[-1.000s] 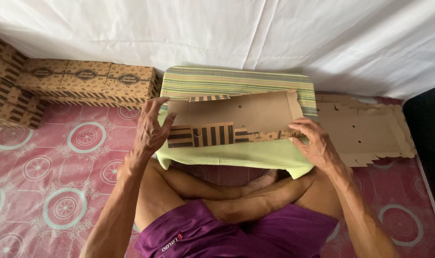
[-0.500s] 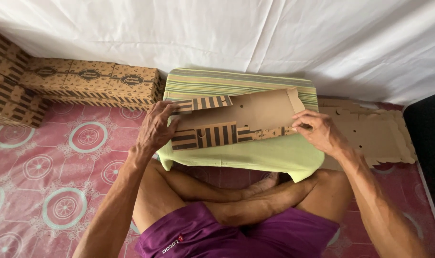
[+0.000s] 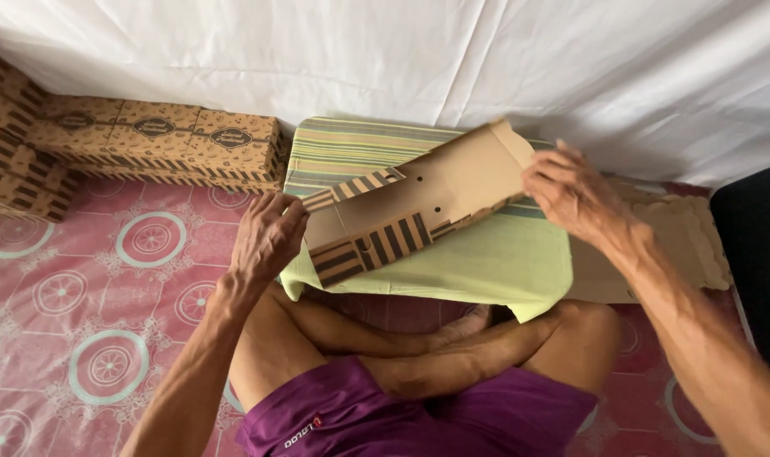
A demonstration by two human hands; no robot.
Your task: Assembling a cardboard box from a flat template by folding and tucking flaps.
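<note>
Brown striped cardboard box blank (image 3: 419, 203) tilted atop green cushion (image 3: 453, 262), left hand (image 3: 266, 241) fingers curled gripping its lower end, right hand (image 3: 575, 195) fingers pinching upper end, patterned brown boxes (image 3: 156, 140) stacked left of cushion

A flat brown carton blank (image 3: 410, 207) with dark stripes is held tilted over a green cushion, while patterned brown boxes (image 3: 152, 140) are stacked at left.

Left of the left hand (image 3: 266, 239) the patterned mat (image 3: 89, 313) lies open; beyond it stacked boxes (image 3: 156, 140) block. Flat cardboard (image 3: 681, 245) lies just past the right hand (image 3: 575, 193).
</note>
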